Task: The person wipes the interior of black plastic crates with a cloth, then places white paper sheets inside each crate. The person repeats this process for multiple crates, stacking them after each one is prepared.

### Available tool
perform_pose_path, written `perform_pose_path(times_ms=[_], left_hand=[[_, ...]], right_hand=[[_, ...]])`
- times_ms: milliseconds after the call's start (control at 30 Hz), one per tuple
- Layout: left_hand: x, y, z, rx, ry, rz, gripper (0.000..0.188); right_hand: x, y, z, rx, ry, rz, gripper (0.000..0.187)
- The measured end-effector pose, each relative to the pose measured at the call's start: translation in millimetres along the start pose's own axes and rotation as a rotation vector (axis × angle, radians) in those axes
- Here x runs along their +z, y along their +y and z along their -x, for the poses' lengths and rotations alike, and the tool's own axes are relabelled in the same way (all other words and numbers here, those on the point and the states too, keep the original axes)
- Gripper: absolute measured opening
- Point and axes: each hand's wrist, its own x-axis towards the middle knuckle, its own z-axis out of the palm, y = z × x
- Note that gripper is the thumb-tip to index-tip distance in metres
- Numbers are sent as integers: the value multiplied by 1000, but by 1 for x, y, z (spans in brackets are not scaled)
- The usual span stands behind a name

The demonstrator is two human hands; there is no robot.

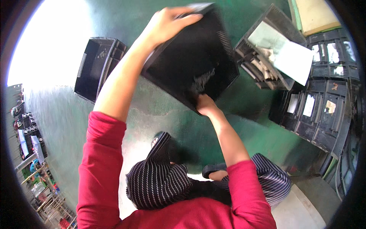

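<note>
A black plastic crate (187,57) is tilted above the green floor in front of me, its dark inside facing me. My left hand (169,23) grips the crate's far upper rim, the thumb lying along the edge. At the near lower corner, my right hand (206,104) is closed on the crate's edge; its fingers are partly hidden and blurred. A pale, ragged scuff or scrap (204,79) shows on the crate's inner face, just beyond my right hand.
Another black crate (91,68) rests on the floor at left. To the right, a grey crate (276,19) holds papers and pale pieces, with a white sheet (291,57) across it. Several black crates (310,110) are stacked farther right. My legs (158,183) are bent below.
</note>
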Motion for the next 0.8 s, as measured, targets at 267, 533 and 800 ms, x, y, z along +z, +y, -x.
perform_pose_path(times_ms=[267, 533, 800], left_hand=[[64, -175, 210, -603, 479, 876, 53], [112, -179, 238, -589, 607, 952, 43], [110, -182, 237, -601, 542, 1047, 46]], right_hand=[[-33, 9, 26, -104, 74, -885, 31], [121, -102, -124, -20, 639, -67, 21], [108, -120, -166, 21, 452, -588, 22]])
